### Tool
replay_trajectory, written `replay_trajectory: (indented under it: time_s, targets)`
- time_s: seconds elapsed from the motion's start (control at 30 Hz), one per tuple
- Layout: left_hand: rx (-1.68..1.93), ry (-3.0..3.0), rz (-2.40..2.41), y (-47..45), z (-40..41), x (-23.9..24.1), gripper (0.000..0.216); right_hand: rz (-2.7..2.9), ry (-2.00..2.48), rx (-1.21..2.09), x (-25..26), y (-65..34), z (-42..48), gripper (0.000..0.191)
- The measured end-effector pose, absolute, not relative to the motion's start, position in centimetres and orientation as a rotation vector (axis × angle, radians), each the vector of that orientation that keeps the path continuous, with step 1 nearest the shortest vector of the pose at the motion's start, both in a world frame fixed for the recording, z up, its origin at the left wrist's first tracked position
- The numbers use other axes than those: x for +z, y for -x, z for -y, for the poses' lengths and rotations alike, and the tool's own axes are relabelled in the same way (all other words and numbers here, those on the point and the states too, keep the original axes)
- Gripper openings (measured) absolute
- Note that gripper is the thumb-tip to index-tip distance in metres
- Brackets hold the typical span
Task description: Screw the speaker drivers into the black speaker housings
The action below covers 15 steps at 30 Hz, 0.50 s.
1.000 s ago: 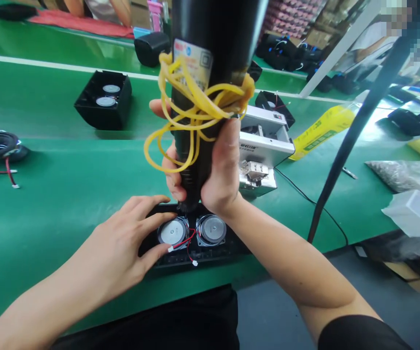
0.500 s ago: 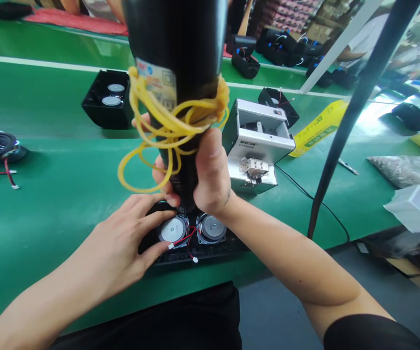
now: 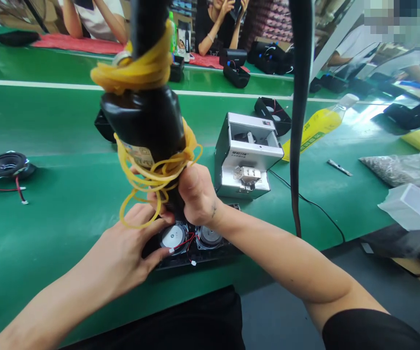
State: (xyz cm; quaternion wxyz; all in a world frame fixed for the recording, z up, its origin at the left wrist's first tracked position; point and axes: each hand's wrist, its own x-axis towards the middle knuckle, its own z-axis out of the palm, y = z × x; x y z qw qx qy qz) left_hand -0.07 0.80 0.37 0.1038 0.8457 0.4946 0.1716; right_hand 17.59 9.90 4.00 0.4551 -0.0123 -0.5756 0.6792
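Black case point(image 3: 213, 254) (2 speakers point(image 3: 173, 236)) beneath hands point(image 3: 133, 243)

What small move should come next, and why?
Probably a light downward press on the black tool by the right hand, the left hand steadying the pair's left speaker: the tool's lower end points down beside that speaker's upper edge, and the left hand is spread around its left side. The tip is hard to see.

Bright light, white glare at right on the green tabletop point(image 3: 78, 194), blurred background — top-right corner pixelated
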Motion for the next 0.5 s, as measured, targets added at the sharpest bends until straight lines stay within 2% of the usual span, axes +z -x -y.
replay_trajectory:
  time_s: [0.27,0.43,0.5]
  targets:
    - [0.452,-2.344,-1.499,-0.7,-0.5,0.6,0.041,1.488,0.161,1.631,3.3,-17.8,-10.1,0.058]
    - [0.401,-2.13,-1.493,-1.6,0.1,2.6,0.046,1.351,0.225,1.67,5.5,-19.4,-9.8,0.069]
    - [0.388,-2.066,-1.493,-1.7,0.0,2.4,0.051,1.224,0.286,1.533,6.6,-21.7,-10.1,0.066]
